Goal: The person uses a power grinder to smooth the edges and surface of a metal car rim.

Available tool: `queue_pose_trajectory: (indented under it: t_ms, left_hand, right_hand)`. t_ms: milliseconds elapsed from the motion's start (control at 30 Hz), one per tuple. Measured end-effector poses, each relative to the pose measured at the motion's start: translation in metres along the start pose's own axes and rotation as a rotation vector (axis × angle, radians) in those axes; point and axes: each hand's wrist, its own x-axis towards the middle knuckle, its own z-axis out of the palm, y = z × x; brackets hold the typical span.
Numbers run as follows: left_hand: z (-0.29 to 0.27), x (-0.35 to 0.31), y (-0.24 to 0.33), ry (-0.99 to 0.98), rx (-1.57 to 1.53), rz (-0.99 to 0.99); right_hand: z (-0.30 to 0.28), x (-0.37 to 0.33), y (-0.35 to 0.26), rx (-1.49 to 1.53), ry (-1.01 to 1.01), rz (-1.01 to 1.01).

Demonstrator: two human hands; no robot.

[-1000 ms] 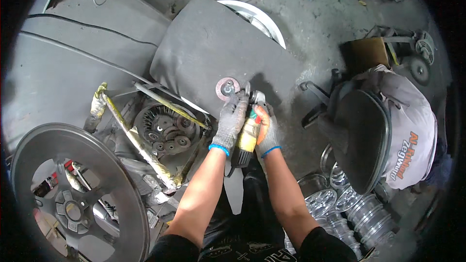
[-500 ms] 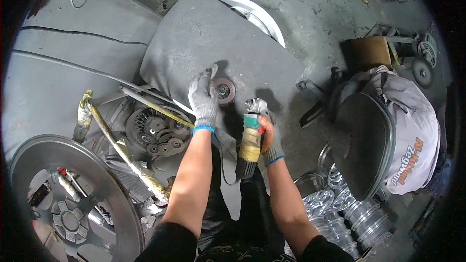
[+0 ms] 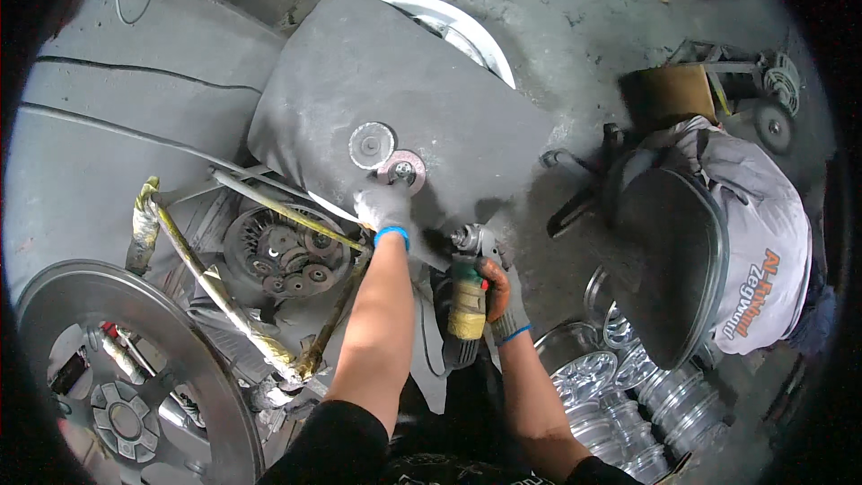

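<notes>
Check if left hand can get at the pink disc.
Likely yes: the left hand is right at the near edge of the pink disc, with nothing visible between them.

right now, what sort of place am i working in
Probably a wheel repair workshop: a large grey wheel rim, an angle grinder in the right hand, and abrasive-looking discs point that way.

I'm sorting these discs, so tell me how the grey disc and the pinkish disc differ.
The grey disc is pale grey, while the pinkish disc has a pinkish ring around a darker centre. The pinkish disc lies right by the left hand; the grey disc lies farther from it. Both are round, similar in width, and on the dark grey sheet.
</notes>
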Motion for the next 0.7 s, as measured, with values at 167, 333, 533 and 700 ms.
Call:
queue_pose_trajectory:
  t_ms: [167, 333, 533, 700]
  left_hand:
    - [-0.04, -0.028, 0.021, -0.312, -1.086, -0.196]
    - [-0.052, -0.034, 0.004, -0.38, -1.146, -0.279]
    - [-0.069, -0.041, -0.006, -0.626, -1.546, -0.185]
    - [-0.14, -0.095, 0.004, -0.762, -1.669, -0.204]
  right_hand:
    - [-0.01, -0.016, 0.004, 0.062, 0.022, -0.008]
    - [0.006, -0.011, -0.004, 0.026, -0.011, 0.064]
    - [0.008, 0.013, -0.022, -0.03, 0.011, 0.082]
    - [0.023, -0.004, -0.04, 0.138, -0.002, 0.143]
